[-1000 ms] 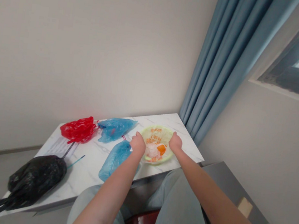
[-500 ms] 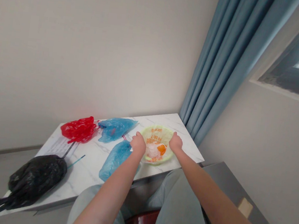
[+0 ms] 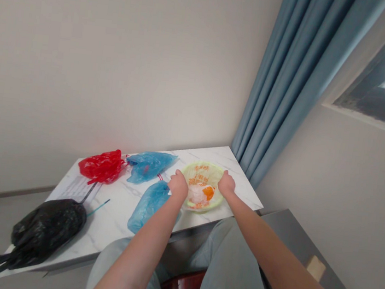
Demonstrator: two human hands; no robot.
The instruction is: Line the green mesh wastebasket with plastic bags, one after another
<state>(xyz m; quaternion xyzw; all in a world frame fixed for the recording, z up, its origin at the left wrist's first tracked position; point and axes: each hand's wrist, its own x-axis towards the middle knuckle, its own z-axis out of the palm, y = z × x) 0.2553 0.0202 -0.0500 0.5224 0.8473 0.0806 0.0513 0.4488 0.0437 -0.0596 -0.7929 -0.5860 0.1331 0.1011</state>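
A round yellow-green basket (image 3: 204,163) stands on the white marbled table near its right end. A thin clear plastic bag with orange print (image 3: 198,181) lines it. Crumpled clear plastic and an orange patch (image 3: 208,193) show at the bottom; what they are exactly I cannot make out. My left hand (image 3: 178,184) is closed on the left side of the rim, fingers curled round basket and liner. On the opposite side, my right hand (image 3: 226,183) grips the rim the same way. Just left of my left forearm lies a full-looking blue plastic bag (image 3: 149,207).
Another blue bag (image 3: 150,166) and a red bag (image 3: 102,166) lie along the back of the table (image 3: 113,233). A knotted black bag (image 3: 48,230) sits at the left end, by a printed sheet (image 3: 72,189) and a thin blue stick (image 3: 99,208). A curtain (image 3: 290,81) hangs at right.
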